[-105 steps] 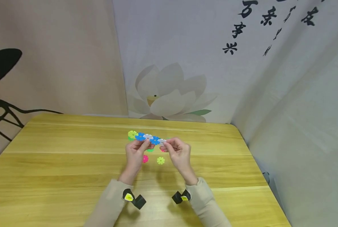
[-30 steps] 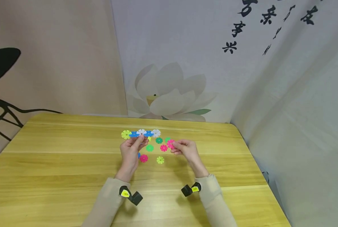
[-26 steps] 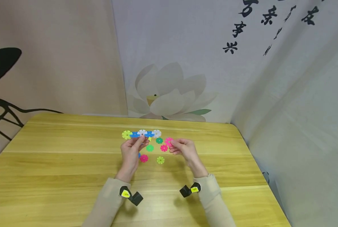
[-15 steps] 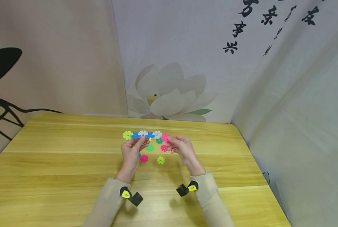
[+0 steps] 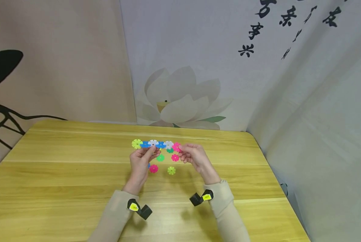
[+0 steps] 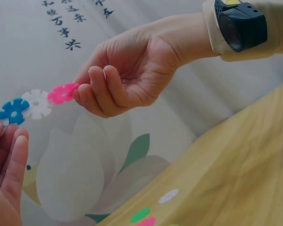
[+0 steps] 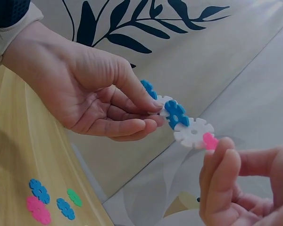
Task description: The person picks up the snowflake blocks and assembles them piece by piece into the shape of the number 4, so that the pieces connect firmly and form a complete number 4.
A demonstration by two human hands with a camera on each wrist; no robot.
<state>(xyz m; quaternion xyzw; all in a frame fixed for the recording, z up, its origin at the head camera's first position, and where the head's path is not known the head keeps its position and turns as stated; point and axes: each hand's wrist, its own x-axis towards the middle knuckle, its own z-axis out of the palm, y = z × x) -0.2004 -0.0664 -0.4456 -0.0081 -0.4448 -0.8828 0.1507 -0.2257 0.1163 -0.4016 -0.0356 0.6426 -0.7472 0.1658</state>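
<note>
My left hand (image 5: 140, 164) pinches the middle white disc of a chain of notched snowflake discs (image 5: 145, 144), raised above the table. From left to right, the chain runs yellow-green, blue, white, blue, white. Between thumb and fingers, my right hand (image 5: 196, 159) pinches a pink snowflake disc (image 5: 176, 147) at the chain's right end. In the left wrist view the pink disc (image 6: 61, 93) meets the edge of the end white disc (image 6: 37, 104). The right wrist view shows the blue disc (image 7: 176, 114) slotted between two white ones; right fingertips cover part of the pink disc.
Loose discs lie on the wooden table (image 5: 77, 195) below the hands: pink (image 5: 153, 168), yellow-green (image 5: 171, 170), light green (image 5: 160, 158), another pink (image 5: 175, 157) and dark green (image 5: 170, 150). A blue one (image 7: 39, 191) overlaps a pink. A printed curtain (image 5: 180, 40) hangs behind.
Earlier, my right hand held the chain's end white disc. It then appeared with a pink disc, apart at the right, and has brought it left to that white disc. My left hand stays nearly still.
</note>
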